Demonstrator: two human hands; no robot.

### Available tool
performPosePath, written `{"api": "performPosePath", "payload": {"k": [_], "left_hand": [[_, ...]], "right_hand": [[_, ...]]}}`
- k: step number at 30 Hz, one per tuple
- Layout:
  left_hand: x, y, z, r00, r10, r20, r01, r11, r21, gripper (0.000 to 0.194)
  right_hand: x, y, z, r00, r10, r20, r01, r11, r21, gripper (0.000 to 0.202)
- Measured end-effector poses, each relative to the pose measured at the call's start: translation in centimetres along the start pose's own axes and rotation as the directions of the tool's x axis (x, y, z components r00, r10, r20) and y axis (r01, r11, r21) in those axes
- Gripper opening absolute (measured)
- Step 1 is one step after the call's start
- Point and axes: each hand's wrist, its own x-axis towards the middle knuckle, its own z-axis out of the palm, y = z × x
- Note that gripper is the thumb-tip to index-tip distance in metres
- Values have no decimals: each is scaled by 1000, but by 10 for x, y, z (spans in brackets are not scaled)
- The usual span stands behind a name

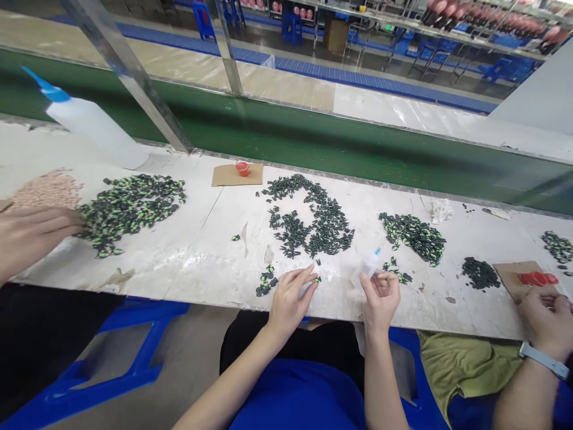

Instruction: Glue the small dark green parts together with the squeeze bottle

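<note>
Pinched at the fingertips of my left hand [286, 300] is a small dark piece with bright green marks [317, 279], just above the table's front edge. My right hand [381, 298] is closed on a small translucent squeeze bottle [367, 266] with a blue tip, which points up and away. Beyond my hands lies a ring-like spread of small dark green pieces [331, 224]. A little cluster of dark and bright green pieces [266, 280] sits left of my left hand. Near my right hand is another small group of such pieces [398, 273].
Left, a co-worker's hand [36, 233] touches a green-marked pile [129, 206] near pink pieces [49, 188] and a large white bottle [96, 128]. A red cup [242, 169] stands on cardboard [224, 175]. Right are more piles [414, 236] and another person's hand [546, 316].
</note>
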Motion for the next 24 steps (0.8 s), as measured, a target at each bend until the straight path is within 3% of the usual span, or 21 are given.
{"api": "performPosePath", "payload": {"k": [4, 9, 11, 13, 15, 16, 18, 20, 24], "left_hand": [[0, -2, -2, 1000, -14, -10, 14, 1000, 13, 37], [0, -4, 2, 999, 39, -35, -38, 999, 39, 22], [1, -4, 5, 998, 46, -39, -44, 998, 49, 17], [1, -4, 8, 998, 50, -43, -47, 997, 60, 14], [1, -4, 9, 998, 45, -46, -42, 997, 67, 13], [1, -4, 10, 998, 37, -48, -34, 997, 67, 12], [0, -4, 10, 999, 16, -51, -13, 998, 60, 12], [-1, -5, 9, 999, 2, -52, 0, 999, 39, 12], [-4, -8, 4, 999, -19, -39, 17, 999, -37, 15]], "right_hand": [[14, -2, 8, 995, -103, -8, 102, 992, -68, 51], [22, 4, 13, 996, -81, 24, 85, 955, -283, 52], [18, 4, 11, 986, -166, 28, 165, 922, -349, 57], [11, 1, 8, 928, -372, -27, 323, 838, -439, 61], [1, -2, 7, 823, -568, -24, 480, 716, -506, 48], [-4, -3, 9, 790, -612, 44, 548, 671, -500, 34], [-10, -4, 16, 766, -564, 309, 642, 652, -402, 9], [-11, -2, 27, 725, -432, 536, 648, 691, -320, 17], [-1, 9, 50, 713, -289, 639, 601, 722, -343, 21]]}}
